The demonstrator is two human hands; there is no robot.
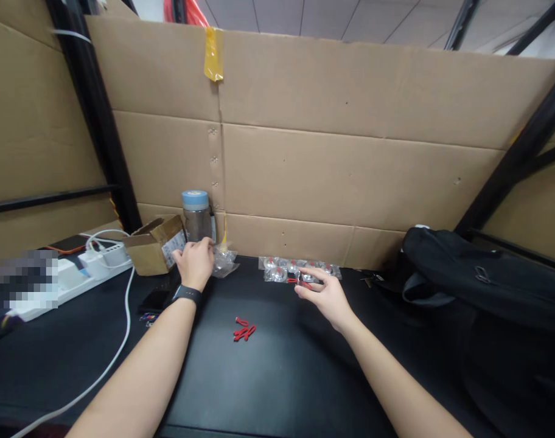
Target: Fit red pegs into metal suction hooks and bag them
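My left hand [196, 261], with a dark band on its wrist, reaches beside a crumpled clear plastic bag [224, 261]. Its fingertips are mostly hidden, so I cannot tell whether they grip the bag. Between the thumb and fingers of my right hand [323, 293] is a small silvery piece with a red cord [299, 279]. Just behind that hand lie several clear plastic packets [275, 273] with round silvery and red contents, in a group along the cardboard wall. Several red cord loops [244, 331] lie on the black tabletop [259, 383] between my arms.
A small open cardboard box [152, 249] and a bottle with a blue lid [196, 216] stand behind my left hand. A white power strip [97, 275] with a trailing cable [126, 316] lies at the left. At the right rests a black bag [482, 280]. Cardboard walls [350, 170] enclose the table.
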